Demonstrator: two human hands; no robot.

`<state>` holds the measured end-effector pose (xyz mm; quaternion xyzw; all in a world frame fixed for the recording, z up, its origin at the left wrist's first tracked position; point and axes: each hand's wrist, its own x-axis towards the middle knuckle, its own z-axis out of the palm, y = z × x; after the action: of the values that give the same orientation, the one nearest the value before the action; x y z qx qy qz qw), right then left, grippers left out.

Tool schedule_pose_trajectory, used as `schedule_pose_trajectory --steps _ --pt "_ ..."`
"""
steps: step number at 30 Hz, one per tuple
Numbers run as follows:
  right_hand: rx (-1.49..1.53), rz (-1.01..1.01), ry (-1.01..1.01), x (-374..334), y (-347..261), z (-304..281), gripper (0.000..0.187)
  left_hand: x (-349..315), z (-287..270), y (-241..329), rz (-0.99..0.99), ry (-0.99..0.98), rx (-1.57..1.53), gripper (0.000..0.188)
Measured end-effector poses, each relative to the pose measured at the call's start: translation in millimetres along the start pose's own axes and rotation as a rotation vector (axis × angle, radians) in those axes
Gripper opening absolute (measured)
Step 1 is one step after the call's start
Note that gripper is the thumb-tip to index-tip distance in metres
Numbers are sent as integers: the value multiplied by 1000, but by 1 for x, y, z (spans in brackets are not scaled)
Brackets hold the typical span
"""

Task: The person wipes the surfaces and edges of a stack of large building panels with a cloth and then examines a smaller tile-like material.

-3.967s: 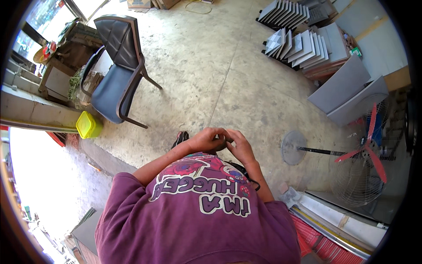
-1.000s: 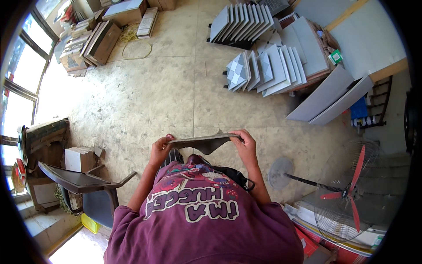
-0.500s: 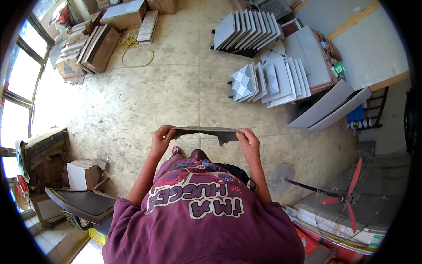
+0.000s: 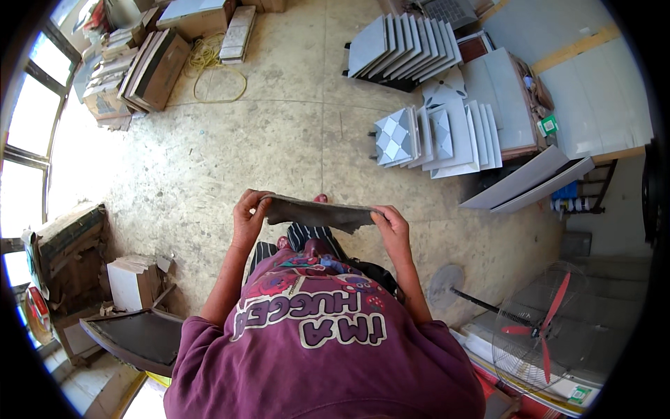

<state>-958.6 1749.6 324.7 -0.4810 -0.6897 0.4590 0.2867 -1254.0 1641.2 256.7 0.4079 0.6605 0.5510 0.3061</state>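
A dark grey rag [image 4: 314, 213] with a ragged lower edge is stretched between my hands, in front of my body and above the floor. My left hand [image 4: 248, 209] pinches its left end, thumb against the fingers. At the other end, my right hand [image 4: 391, 222] grips the upper corner the same way. The cloth's top edge runs nearly straight, sagging slightly, and its face hangs down toward my legs and shoes.
Racks of tile samples [image 4: 401, 49] and patterned panels [image 4: 394, 138] stand ahead on the right. Cartons [image 4: 164, 70] and a coiled yellow hose [image 4: 206, 59] lie at the far left. A pedestal fan [image 4: 537, 328] is near right; a dark chair-like piece [image 4: 136, 335] is near left.
The rag has tilted, so more of its face shows. My left end rose slightly. One foot has stepped forward, and the room has shifted a little in view.
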Motion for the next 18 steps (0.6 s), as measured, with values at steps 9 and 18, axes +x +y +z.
schedule_pose_trajectory --steps 9,18 --pt "11 -77 -56 110 5 -11 16 79 21 8 -5 96 51 8" --pt "88 -90 12 205 12 -50 18 178 66 43 123 113 186 7"
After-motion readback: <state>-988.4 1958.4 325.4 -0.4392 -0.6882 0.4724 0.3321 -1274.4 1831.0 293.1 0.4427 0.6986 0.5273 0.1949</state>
